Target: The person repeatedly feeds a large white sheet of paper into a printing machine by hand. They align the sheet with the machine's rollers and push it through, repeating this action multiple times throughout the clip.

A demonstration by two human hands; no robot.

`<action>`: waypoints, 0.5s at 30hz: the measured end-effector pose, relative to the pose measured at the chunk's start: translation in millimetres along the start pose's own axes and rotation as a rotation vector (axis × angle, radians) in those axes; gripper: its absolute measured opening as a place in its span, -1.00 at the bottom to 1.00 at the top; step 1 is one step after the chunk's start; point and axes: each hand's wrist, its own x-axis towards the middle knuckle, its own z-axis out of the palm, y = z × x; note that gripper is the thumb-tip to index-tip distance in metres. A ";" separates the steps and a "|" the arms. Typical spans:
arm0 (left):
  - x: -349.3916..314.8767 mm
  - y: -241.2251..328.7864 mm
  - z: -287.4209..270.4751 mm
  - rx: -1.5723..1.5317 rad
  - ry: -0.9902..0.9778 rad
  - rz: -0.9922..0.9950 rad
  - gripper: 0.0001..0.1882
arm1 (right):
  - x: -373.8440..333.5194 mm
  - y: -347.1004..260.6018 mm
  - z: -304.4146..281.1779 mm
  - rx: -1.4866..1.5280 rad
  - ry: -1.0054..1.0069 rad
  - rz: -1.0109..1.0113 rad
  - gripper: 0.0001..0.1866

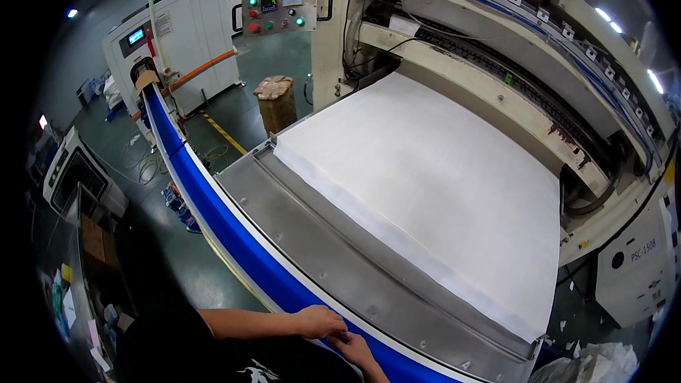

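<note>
My left hand (319,321) and my right hand (355,351) meet in front of my body, at the near edge of a long blue conveyor belt (248,259). Both have their fingers curled in and touching each other. Whatever they may hold is hidden. Beyond the belt runs a bare grey metal table (340,266). A wide stack of white sheet material (440,191) lies behind it, reaching under the large cream machine (489,89).
A control panel (279,8) with lit buttons hangs at the far middle. Under it stands a brown taped carton block (276,105). White cabinets (177,46) fill the back left, and an air cooler (78,170) stands at left. Crumpled clear plastic (596,365) lies lower right.
</note>
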 end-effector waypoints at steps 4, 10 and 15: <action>-1.7 -0.6 -0.1 -0.011 -0.009 -0.012 -0.75 | -0.2 -2.0 1.1 0.023 -0.007 0.009 -0.64; -2.1 -5.5 5.7 -0.007 -0.020 -0.008 -0.73 | -1.6 -4.5 3.1 0.050 -0.020 0.008 -0.63; -0.1 -0.4 -0.9 0.012 -0.015 -0.001 -0.74 | 1.4 2.7 2.6 -0.040 -0.017 -0.023 -0.60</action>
